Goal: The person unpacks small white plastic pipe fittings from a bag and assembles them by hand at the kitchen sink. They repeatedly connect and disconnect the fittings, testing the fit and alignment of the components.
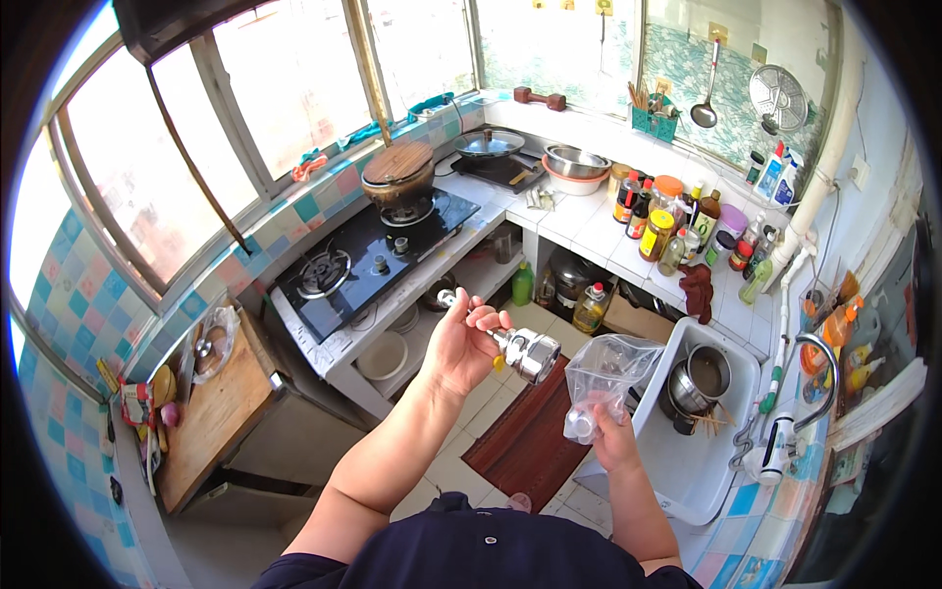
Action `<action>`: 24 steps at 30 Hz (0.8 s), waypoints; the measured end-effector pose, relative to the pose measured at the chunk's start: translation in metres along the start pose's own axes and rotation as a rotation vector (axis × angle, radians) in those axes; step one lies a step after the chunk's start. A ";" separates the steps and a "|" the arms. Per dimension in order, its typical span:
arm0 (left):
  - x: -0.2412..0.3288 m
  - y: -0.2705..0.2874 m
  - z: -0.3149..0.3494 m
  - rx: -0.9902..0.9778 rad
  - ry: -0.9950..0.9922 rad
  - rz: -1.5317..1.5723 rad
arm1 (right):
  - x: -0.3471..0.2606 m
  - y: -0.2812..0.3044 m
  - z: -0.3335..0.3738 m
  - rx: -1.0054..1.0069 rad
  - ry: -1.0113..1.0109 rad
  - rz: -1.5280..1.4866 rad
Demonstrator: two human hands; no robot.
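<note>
My left hand (461, 350) is raised in the middle of the view, its fingers curled round the stem of a shiny chrome fitting (530, 355). The fitting's wide round end points right, and its narrow end sticks out above my thumb. To its right, my right hand (615, 440) grips a clear plastic bag (610, 368) from below. A small, whitish round part (581, 425) shows at the bag's lower end; I cannot tell whether it is inside. The two hands are apart, over the floor in front of the sink (653, 461).
Pots (695, 381) and chopsticks lie in the sink, beside a curved tap (785, 432). Bottles and jars (655, 236) crowd the right counter. A black gas hob (368, 260) bears a lidded pot (400, 187). A wooden board (221, 402) is at left; a dark red mat (520, 437) covers some floor.
</note>
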State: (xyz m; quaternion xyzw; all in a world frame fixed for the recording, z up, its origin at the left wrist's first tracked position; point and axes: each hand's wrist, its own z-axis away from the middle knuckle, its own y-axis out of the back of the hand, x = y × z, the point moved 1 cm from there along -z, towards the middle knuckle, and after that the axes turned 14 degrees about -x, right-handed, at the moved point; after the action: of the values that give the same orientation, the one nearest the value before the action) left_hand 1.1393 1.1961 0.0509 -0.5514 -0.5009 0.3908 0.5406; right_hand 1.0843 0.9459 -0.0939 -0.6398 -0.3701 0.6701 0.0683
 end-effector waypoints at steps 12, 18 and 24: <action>0.010 0.060 -0.229 0.050 0.281 0.006 | -0.017 0.074 -0.126 0.330 0.191 -0.030; -0.020 0.072 -0.334 0.085 0.502 -0.017 | -0.036 0.110 -0.167 0.539 0.279 -0.016; -0.102 0.092 -0.398 -0.128 0.991 -0.297 | -0.058 0.162 -0.171 0.696 0.423 -0.048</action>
State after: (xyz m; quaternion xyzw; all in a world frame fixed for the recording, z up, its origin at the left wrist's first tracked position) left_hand 1.5187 1.0233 -0.0075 -0.6251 -0.2807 -0.0297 0.7277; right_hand 1.3114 0.8675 -0.1258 -0.6933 -0.1141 0.6072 0.3709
